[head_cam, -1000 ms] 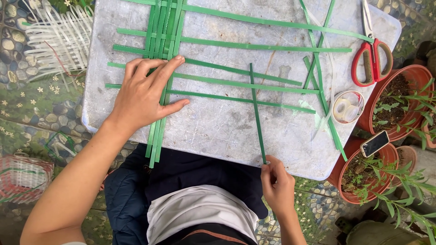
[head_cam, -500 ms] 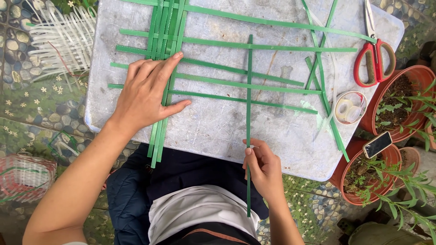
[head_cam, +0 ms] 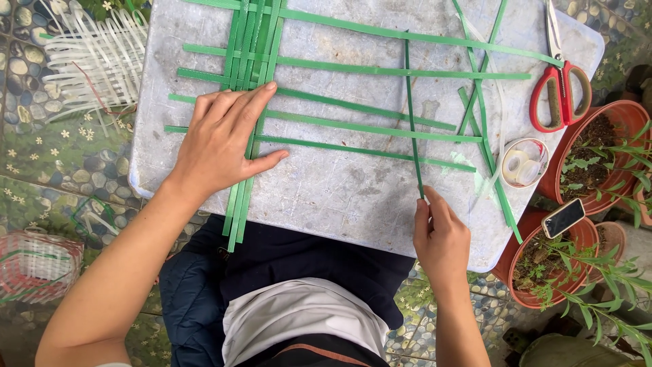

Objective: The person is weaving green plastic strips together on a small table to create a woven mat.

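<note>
Two bare forearms, sleeveless up to the frame's lower edge, ending in a bare left hand (head_cam: 224,146) and a bare right hand (head_cam: 441,238). No rings, watch or bracelets on either wrist. Short, unpainted fingernails. Below, a white cloth top (head_cam: 299,319) over the torso, slightly creased, with a thin tan band along its lower hem. Dark navy fabric trousers (head_cam: 204,285) across the lap and knees, loose and softly folded, with stitched seams at one side.

Bare board (head_cam: 326,197) lies open; scissors (head_cam: 560,88) and tape rolls (head_cam: 523,163) crowd right.
</note>
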